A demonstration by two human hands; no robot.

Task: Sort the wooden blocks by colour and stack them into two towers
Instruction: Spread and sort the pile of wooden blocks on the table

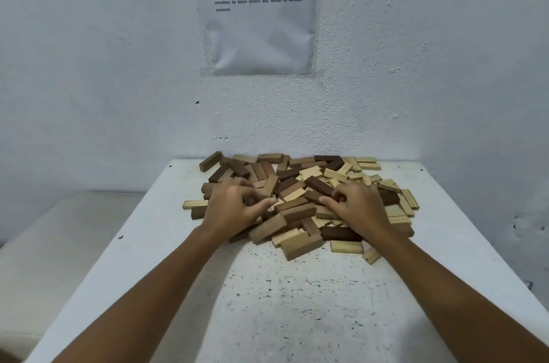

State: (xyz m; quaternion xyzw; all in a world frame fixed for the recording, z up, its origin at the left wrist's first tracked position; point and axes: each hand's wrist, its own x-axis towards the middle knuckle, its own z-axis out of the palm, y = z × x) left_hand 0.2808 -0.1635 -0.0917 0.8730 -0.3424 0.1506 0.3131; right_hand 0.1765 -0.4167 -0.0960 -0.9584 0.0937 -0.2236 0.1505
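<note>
Dozens of wooden blocks (pixel 300 199) heaped against the wall (pixel 89 65) on the table (pixel 282 303), long axes pointing every way, left hand (pixel 234 208) and right hand (pixel 356 208) on the heap, fingers curled among blocks, grasp unclear, bare tabletop nearer the person.

We see a white tabletop (pixel 267 303), speckled with dark flecks, set against the wall. On its far half lies a loose heap of wooden blocks (pixel 300 199), pale and brown mixed, with a few pale strays at the edges.
</note>
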